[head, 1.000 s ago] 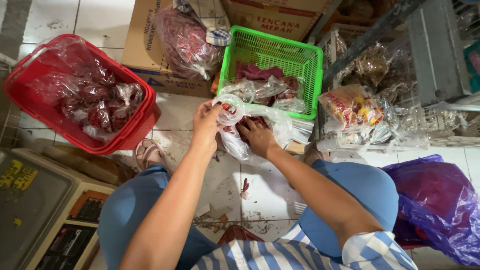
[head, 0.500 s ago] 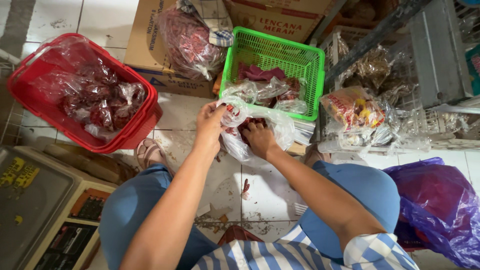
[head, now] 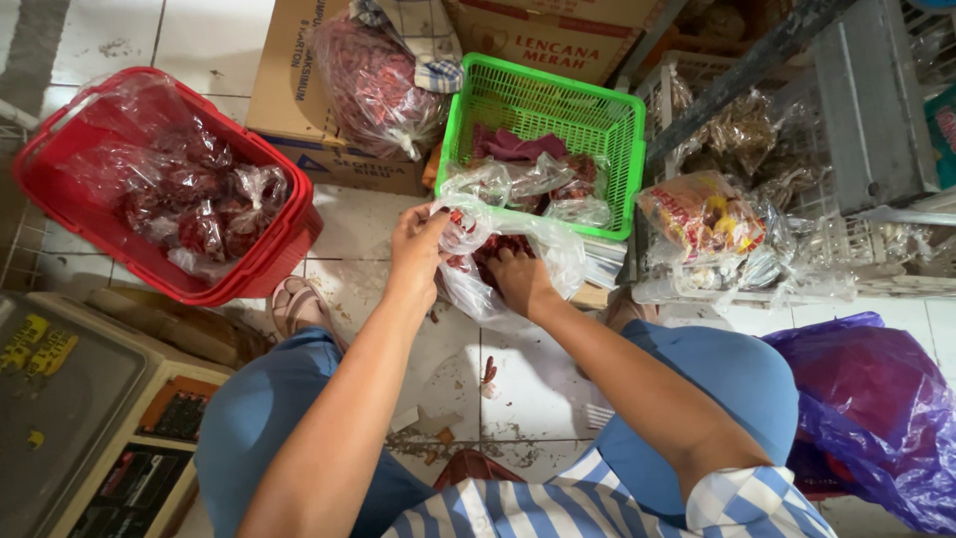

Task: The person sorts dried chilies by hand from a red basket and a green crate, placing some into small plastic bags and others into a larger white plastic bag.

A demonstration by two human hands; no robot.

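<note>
A clear plastic bag was held open over the tiled floor, just in front of a green basket, by a person crouched above it. Its rim was pinched in the left hand, fingers closed on the film, while the right hand was pushed down inside the mouth of the bag among dark red pieces; whether anything was clutched there could not be told, since the fingertips were hidden by the plastic. The bag was seen resting against the near edge of the green basket, in which other filled clear packets and a dark red cloth were lying.

Compared with the views from a second and half a second earlier, little was altered: both hands were found at the same bag, with the right hand sunk slightly deeper and the left wrist turned a touch outward, so that the opening was stretched wider. From this the filling of the bag was judged to be under way and not yet finished, as its mouth was not tied.

To the left, a red basket of knotted packets was left as before, beside a cardboard box. A purple bag was seen at the right, and a weighing scale at lower left.
</note>
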